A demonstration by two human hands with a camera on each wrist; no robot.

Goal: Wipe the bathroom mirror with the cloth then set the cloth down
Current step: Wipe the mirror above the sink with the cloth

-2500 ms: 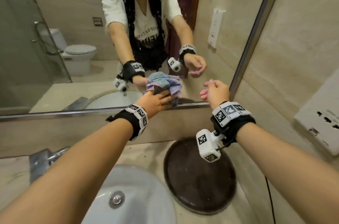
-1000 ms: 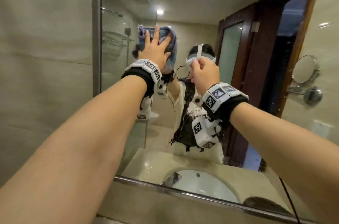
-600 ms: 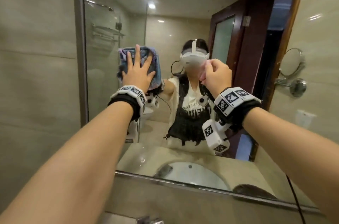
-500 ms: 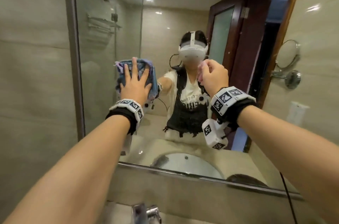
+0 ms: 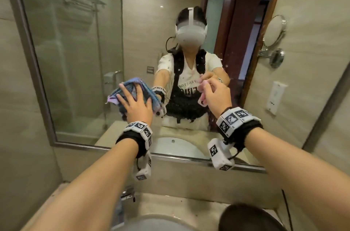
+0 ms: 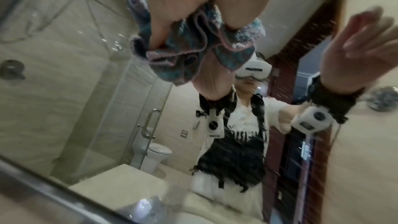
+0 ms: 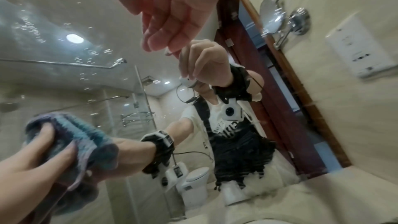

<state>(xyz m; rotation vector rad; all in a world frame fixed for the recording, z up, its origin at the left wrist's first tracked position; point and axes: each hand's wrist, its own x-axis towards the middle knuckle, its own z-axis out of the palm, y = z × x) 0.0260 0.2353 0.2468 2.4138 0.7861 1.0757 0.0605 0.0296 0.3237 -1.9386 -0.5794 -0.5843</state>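
Observation:
My left hand (image 5: 137, 106) presses a bunched blue and pink cloth (image 5: 132, 87) flat against the bathroom mirror (image 5: 75, 41), low on the glass and left of centre. Its fingers are spread straight over the cloth. In the left wrist view the cloth (image 6: 185, 54) bulges out under my palm. In the right wrist view the cloth (image 7: 86, 135) sits under my left hand (image 7: 38, 156). My right hand (image 5: 215, 94) hovers close to the glass to the right, fingers loosely bent, holding nothing. Small spots show on the glass.
The mirror's metal frame (image 5: 189, 158) runs just below my wrists. Under it lie a stone counter (image 5: 189, 204), a faucet (image 5: 128, 194), a white sink basin (image 5: 161, 223) and a dark round tray (image 5: 250, 219). A tiled wall (image 5: 19, 117) stands at the left.
My left hand has slid the cloth down the glass from high up to near the lower frame. My right hand came down alongside it, still empty.

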